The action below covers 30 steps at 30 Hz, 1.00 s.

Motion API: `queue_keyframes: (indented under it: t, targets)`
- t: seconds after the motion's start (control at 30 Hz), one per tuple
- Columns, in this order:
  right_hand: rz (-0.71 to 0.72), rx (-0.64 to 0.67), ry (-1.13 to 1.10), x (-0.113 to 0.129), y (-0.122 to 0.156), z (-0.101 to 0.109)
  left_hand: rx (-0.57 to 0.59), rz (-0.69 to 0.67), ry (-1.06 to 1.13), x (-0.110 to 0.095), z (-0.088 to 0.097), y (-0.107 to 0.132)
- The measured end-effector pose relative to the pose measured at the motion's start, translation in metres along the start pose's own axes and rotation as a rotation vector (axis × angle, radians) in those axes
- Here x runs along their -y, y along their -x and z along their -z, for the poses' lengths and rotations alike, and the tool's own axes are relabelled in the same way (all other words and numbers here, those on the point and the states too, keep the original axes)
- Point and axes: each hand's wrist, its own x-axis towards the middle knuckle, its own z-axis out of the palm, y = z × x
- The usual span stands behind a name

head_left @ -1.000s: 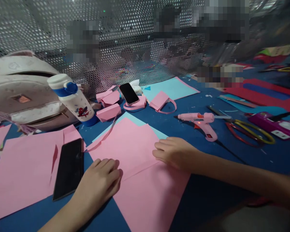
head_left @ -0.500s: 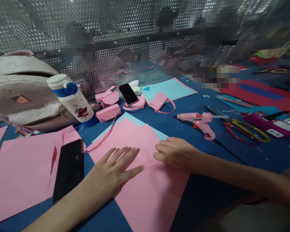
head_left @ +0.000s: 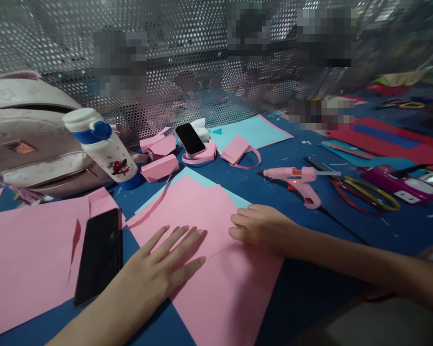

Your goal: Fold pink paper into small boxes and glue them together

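Note:
A large pink paper sheet (head_left: 231, 283) lies in front of me, with another pink piece (head_left: 198, 206) over its upper part. Light blue paper (head_left: 198, 177) shows beneath them along the far edges. Fingers spread, my left hand (head_left: 162, 266) rests flat on the pink paper. At the paper's right side my right hand (head_left: 261, 228) has its fingers curled in, closed on the edge; the fingertips are partly hidden. A narrow pink strip (head_left: 153, 206) curls up near the paper's left corner.
Left are pink sheets (head_left: 36, 259), a dark phone (head_left: 99, 257), a bottle (head_left: 106, 149) and a backpack (head_left: 29, 129). Folded pink paper pieces (head_left: 160, 168) and another phone (head_left: 190, 139) lie behind. Right are a glue gun (head_left: 298, 180), scissors (head_left: 368, 192) and a purple power strip (head_left: 404, 185).
My left hand has slid slightly toward me and left across the paper. My right hand stays at the paper's right side. The view has shifted a little.

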Motion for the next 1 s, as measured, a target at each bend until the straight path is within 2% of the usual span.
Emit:
queue_keyframes:
  t: [0.23,0.43,0.53,0.63,0.7,0.83,1.0]
  targets:
    - [0.018,0.001,-0.013,-0.002,0.001,-0.002,0.096,0.079,0.021,-0.004,0.016,0.045]
    - [0.01,0.005,-0.002,-0.002,0.003,-0.003,0.039,0.126,0.066,-0.005,0.016,0.067]
    - [-0.009,0.036,-0.034,0.0,-0.002,0.002,0.042,0.093,0.121,-0.003,0.018,0.063]
    - [-0.023,0.057,-0.115,0.006,-0.012,0.005,-0.019,0.05,0.19,-0.005,0.018,0.048]
    - [0.005,0.027,-0.164,0.012,-0.022,0.003,-0.053,0.069,0.213,-0.01,0.016,0.037]
    - [0.055,-0.04,-0.21,0.023,-0.038,-0.006,0.01,0.126,0.196,-0.021,0.006,0.024]
    - [0.031,-0.071,-0.199,0.026,-0.042,-0.009,0.051,0.181,0.215,-0.025,-0.004,0.026]
